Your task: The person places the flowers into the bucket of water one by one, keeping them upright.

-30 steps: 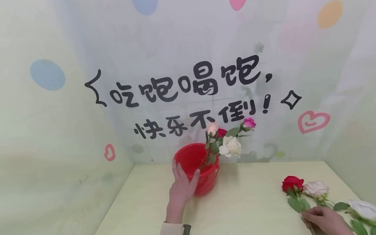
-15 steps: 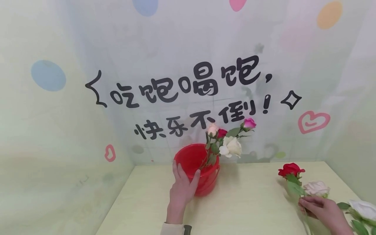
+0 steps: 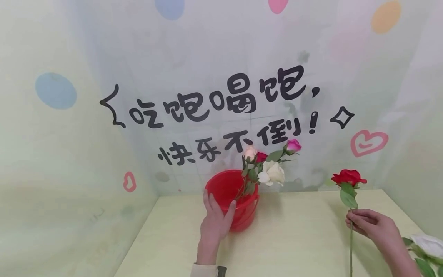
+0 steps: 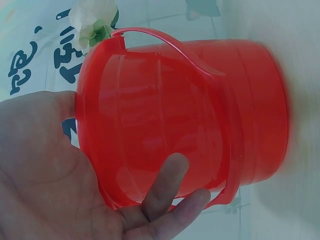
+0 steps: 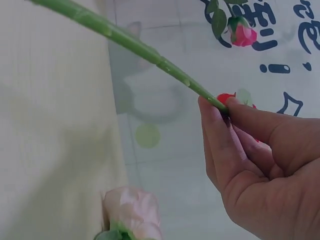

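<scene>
My left hand [image 3: 214, 225] holds the near left rim of a red plastic bucket [image 3: 243, 217], thumb over the rim; in the left wrist view two fingers [image 4: 167, 182] lie along its outside wall. Several roses lean out of the bucket to the right: a white rose [image 3: 272, 173], a pale pink rose [image 3: 250, 152], a small red rose [image 3: 261, 156] and a magenta rose [image 3: 293, 145]. Off to the right, my right hand [image 3: 378, 229] pinches a red rose [image 3: 347, 177] by its green stem [image 5: 135, 45] between thumb and fingertips, bloom upward.
A white rose [image 3: 427, 245] lies on the pale table [image 3: 283, 246] at the right edge. Another pale pink rose [image 5: 132, 210] shows low in the right wrist view. A printed backdrop [image 3: 207, 50] closes off the back and sides.
My right hand has lifted the red rose off the table and moved it up and away from me, turning it upright. The left hand and the bucket have stayed in place.
</scene>
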The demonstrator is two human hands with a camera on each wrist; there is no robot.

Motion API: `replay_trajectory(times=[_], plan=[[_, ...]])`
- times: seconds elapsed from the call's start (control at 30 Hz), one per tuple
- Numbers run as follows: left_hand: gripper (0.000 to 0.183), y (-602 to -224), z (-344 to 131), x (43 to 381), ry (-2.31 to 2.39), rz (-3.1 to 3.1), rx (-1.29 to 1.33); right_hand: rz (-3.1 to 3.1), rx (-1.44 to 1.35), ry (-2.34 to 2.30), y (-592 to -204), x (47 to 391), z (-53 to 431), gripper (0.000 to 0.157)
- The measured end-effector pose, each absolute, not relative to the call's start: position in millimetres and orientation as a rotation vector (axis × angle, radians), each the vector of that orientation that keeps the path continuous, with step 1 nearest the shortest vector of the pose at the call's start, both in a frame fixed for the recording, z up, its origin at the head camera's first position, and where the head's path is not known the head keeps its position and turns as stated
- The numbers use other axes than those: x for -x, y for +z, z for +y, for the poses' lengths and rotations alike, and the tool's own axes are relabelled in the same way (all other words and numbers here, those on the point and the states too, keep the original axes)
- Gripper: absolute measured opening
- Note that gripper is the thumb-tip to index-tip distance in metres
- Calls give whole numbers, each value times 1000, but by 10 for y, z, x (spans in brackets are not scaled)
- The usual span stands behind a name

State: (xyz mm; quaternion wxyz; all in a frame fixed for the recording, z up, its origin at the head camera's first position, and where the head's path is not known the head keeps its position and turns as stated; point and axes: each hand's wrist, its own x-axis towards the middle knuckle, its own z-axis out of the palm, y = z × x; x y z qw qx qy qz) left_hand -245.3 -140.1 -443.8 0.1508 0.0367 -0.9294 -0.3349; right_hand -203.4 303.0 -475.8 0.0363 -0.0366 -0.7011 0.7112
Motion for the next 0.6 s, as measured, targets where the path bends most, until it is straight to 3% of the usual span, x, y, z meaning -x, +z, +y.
replay_trajectory(times=[0.2,0.6], plan=[[105,-4467,-1399,2472,-936,-2662,-80,-1932,-22,2261,-4657,2131,2831,20],[106,-4482,-1419,2477,-944,-2684,-110,-1785,-267,2229,-4161,2352,2304,15]])
